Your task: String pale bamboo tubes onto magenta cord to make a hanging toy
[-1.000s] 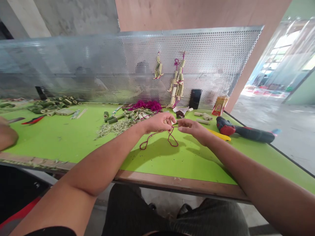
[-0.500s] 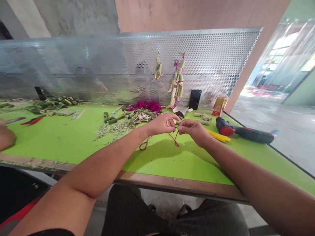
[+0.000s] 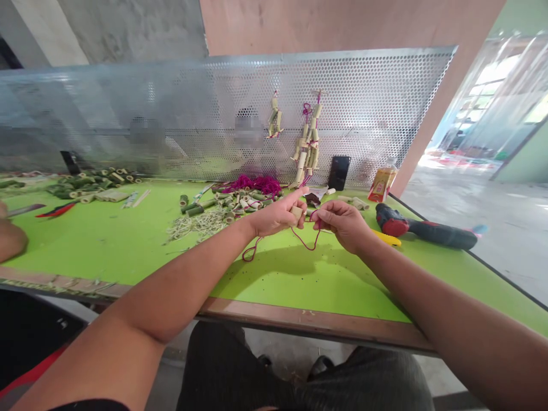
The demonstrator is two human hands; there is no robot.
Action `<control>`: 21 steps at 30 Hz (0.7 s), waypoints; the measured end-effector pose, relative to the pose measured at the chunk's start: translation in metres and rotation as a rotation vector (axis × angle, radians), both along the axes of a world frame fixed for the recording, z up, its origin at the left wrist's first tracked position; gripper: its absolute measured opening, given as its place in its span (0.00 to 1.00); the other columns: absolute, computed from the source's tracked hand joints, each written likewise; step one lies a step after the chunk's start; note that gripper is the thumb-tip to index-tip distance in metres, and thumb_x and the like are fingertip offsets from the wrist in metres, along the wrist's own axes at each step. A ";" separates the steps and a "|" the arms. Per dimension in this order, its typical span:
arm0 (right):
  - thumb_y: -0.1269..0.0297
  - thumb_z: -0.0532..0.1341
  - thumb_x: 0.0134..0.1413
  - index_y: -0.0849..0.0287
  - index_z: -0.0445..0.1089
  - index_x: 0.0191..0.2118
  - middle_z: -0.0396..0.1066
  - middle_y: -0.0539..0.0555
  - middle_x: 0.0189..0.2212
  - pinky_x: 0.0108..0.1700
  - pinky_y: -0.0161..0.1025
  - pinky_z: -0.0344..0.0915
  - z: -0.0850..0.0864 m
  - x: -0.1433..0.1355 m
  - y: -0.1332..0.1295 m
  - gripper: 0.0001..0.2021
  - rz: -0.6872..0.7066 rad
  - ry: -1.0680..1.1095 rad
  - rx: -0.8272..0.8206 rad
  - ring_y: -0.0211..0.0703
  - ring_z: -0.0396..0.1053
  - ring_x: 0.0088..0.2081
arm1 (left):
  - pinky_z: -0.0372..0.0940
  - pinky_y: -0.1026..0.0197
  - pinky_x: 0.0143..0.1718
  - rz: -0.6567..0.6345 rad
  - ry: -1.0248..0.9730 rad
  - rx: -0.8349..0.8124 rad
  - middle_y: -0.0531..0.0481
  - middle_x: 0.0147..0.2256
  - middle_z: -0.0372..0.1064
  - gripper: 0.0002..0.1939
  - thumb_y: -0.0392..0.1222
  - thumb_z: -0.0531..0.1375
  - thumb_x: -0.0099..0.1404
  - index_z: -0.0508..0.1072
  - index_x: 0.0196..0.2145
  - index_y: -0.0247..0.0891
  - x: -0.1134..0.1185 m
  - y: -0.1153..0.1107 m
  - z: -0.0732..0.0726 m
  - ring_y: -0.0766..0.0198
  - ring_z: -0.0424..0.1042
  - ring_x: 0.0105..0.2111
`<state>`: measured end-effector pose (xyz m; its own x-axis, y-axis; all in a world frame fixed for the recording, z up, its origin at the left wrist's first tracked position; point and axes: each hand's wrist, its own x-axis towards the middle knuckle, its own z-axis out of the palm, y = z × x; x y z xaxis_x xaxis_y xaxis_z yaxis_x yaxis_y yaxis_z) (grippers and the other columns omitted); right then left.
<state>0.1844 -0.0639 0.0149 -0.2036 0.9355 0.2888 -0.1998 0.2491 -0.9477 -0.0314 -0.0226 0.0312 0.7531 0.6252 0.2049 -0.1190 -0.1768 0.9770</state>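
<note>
My left hand is closed around a short cut bamboo piece, its index finger stretched out. To its right, my right hand pinches a magenta cord between thumb and fingers. The cord sags in a loop from one hand to the other above the green table. Another loop of cord dangles below my left wrist. Whether the cord passes through the bamboo piece is hidden by the fingers.
Behind my left hand lie bamboo pieces, shavings and a magenta cord heap. Strung bamboo figures hang on the perforated panel. A phone, bottle, yellow cutter and power drill are rightward. Another person's hand is far left.
My right hand has shifted a little right, away from my left. The cord between them now hangs in a wider loop. The bamboo piece has turned and shows more of itself.
</note>
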 end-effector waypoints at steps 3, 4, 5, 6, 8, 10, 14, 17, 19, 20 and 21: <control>0.53 0.76 0.40 0.57 0.73 0.28 0.75 0.49 0.26 0.32 0.38 0.70 0.001 -0.001 -0.002 0.16 -0.027 0.013 0.020 0.36 0.71 0.25 | 0.66 0.57 0.49 -0.033 -0.059 -0.123 0.46 0.44 0.71 0.53 0.30 0.66 0.56 0.44 0.72 0.46 -0.002 0.000 0.000 0.62 0.74 0.45; 0.52 0.76 0.40 0.57 0.73 0.29 0.75 0.49 0.25 0.31 0.37 0.70 0.001 -0.001 -0.002 0.16 -0.040 0.019 0.034 0.36 0.70 0.24 | 0.68 0.57 0.47 -0.033 -0.062 -0.144 0.44 0.46 0.72 0.53 0.33 0.67 0.57 0.43 0.72 0.47 -0.002 0.000 -0.001 0.60 0.75 0.47; 0.52 0.75 0.41 0.57 0.73 0.29 0.75 0.49 0.24 0.30 0.37 0.69 0.001 -0.001 -0.001 0.16 -0.053 0.024 0.046 0.36 0.70 0.24 | 0.69 0.58 0.44 -0.025 -0.063 -0.157 0.42 0.48 0.72 0.53 0.35 0.67 0.59 0.42 0.72 0.49 -0.003 0.001 -0.001 0.58 0.75 0.47; 0.52 0.75 0.41 0.57 0.73 0.29 0.74 0.49 0.24 0.29 0.37 0.69 0.002 0.000 -0.001 0.16 -0.066 0.029 0.054 0.35 0.69 0.23 | 0.70 0.60 0.40 -0.012 -0.066 -0.165 0.41 0.50 0.72 0.51 0.37 0.68 0.60 0.43 0.72 0.50 -0.003 0.001 -0.001 0.58 0.76 0.47; 0.53 0.75 0.41 0.56 0.73 0.29 0.74 0.49 0.23 0.27 0.36 0.67 0.002 0.001 -0.001 0.16 -0.086 0.034 0.062 0.35 0.68 0.22 | 0.69 0.65 0.33 0.012 -0.088 -0.188 0.40 0.53 0.71 0.46 0.41 0.67 0.63 0.47 0.71 0.51 -0.003 0.002 -0.001 0.60 0.77 0.44; 0.54 0.75 0.41 0.57 0.73 0.28 0.73 0.48 0.22 0.25 0.35 0.66 0.003 0.002 -0.001 0.15 -0.095 0.048 0.069 0.34 0.67 0.21 | 0.68 0.67 0.30 0.020 -0.124 -0.219 0.40 0.54 0.71 0.39 0.42 0.68 0.62 0.56 0.66 0.47 -0.002 0.003 -0.002 0.63 0.77 0.41; 0.56 0.75 0.42 0.57 0.74 0.28 0.73 0.48 0.21 0.24 0.35 0.64 0.003 0.001 -0.002 0.14 -0.090 0.077 0.096 0.34 0.66 0.21 | 0.71 0.64 0.36 0.067 -0.156 -0.212 0.44 0.47 0.74 0.26 0.42 0.73 0.55 0.68 0.48 0.38 0.001 0.004 -0.005 0.61 0.78 0.42; 0.56 0.75 0.43 0.57 0.74 0.28 0.73 0.49 0.20 0.24 0.35 0.64 0.003 0.001 -0.003 0.13 -0.100 0.065 0.127 0.34 0.66 0.21 | 0.72 0.62 0.36 0.072 -0.103 -0.146 0.44 0.45 0.75 0.26 0.44 0.74 0.54 0.69 0.46 0.37 0.001 0.008 -0.009 0.58 0.78 0.44; 0.55 0.74 0.44 0.56 0.74 0.28 0.72 0.48 0.20 0.25 0.36 0.64 0.003 0.000 -0.003 0.13 -0.116 0.037 0.163 0.35 0.65 0.21 | 0.71 0.64 0.34 0.042 -0.023 -0.086 0.42 0.48 0.74 0.29 0.44 0.73 0.55 0.69 0.51 0.39 0.000 0.010 -0.011 0.59 0.78 0.43; 0.54 0.74 0.45 0.56 0.74 0.28 0.72 0.48 0.20 0.25 0.37 0.64 0.003 0.000 -0.004 0.13 -0.126 0.015 0.186 0.35 0.65 0.20 | 0.71 0.64 0.34 0.027 0.010 -0.055 0.42 0.48 0.74 0.30 0.43 0.73 0.55 0.69 0.53 0.40 0.000 0.011 -0.011 0.60 0.78 0.42; 0.54 0.74 0.45 0.56 0.74 0.28 0.71 0.48 0.20 0.24 0.38 0.64 0.003 0.000 -0.004 0.13 -0.136 -0.010 0.209 0.36 0.65 0.20 | 0.71 0.64 0.35 0.013 0.026 -0.029 0.42 0.49 0.74 0.31 0.42 0.73 0.54 0.69 0.54 0.41 -0.001 0.012 -0.011 0.62 0.78 0.41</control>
<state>0.1848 -0.0678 0.0174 -0.0840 0.8745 0.4776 -0.1419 0.4640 -0.8744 -0.0324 -0.0106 0.0201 0.7500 0.6400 0.1670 -0.0916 -0.1496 0.9845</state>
